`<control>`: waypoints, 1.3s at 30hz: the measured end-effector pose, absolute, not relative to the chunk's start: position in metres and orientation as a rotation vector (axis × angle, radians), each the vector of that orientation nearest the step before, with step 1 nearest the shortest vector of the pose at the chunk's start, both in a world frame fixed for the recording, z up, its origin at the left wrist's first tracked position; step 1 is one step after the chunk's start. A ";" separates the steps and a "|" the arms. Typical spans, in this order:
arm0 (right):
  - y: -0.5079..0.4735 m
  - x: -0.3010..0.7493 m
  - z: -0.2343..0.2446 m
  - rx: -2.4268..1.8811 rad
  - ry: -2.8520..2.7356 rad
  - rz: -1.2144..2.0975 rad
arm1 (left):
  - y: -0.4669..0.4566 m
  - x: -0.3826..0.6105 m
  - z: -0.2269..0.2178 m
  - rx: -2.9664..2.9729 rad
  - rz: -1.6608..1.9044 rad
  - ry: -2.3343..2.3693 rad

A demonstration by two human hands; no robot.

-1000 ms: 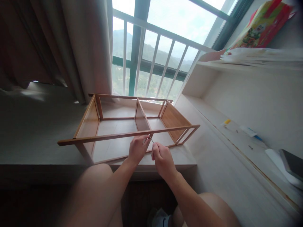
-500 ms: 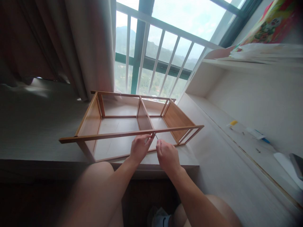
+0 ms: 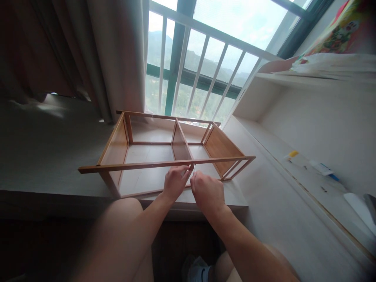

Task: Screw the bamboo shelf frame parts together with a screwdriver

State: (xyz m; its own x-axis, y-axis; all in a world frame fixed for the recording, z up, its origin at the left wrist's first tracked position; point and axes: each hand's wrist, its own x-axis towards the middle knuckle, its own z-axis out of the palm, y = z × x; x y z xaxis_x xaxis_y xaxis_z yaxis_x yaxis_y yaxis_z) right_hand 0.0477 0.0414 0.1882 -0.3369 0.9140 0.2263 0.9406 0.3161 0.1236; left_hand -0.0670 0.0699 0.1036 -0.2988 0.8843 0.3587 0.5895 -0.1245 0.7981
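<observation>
A brown wooden shelf frame [image 3: 147,165] lies on its side on the pale ledge, with its middle board [image 3: 179,141] meeting the long front rail. My left hand [image 3: 175,181] is closed, its thumb and fingertips pinched at the frame just below that joint. Close beside it, my right hand [image 3: 207,192] is closed around a thin silvery rod [image 3: 194,167], which looks like a hex key. The rod's upper end reaches the underside of the front rail by the middle board. Its lower part is hidden in my fist.
Behind the frame stands a window with a white railing [image 3: 202,70]; a grey curtain [image 3: 120,58] hangs at the left. On the white shelf [image 3: 276,145] at the right lie a yellow-tipped item [image 3: 293,154], small packets and a dark device [image 3: 370,205]. My knees flank the ledge's front edge.
My right hand has turned, its knuckles now higher and closer to my left hand, and the rod stands more upright. The left hand keeps its place at the joint. The view has shifted slightly.
</observation>
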 end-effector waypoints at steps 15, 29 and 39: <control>0.047 0.055 0.186 -1.700 -2.438 -0.258 | 0.071 -0.066 0.100 1.629 1.374 1.877; 0.043 0.030 0.166 -1.101 -1.179 1.492 | 0.069 -0.067 0.104 1.640 1.362 1.864; 0.040 0.025 0.177 -0.850 -0.822 1.792 | 0.071 -0.067 0.103 1.679 1.397 1.818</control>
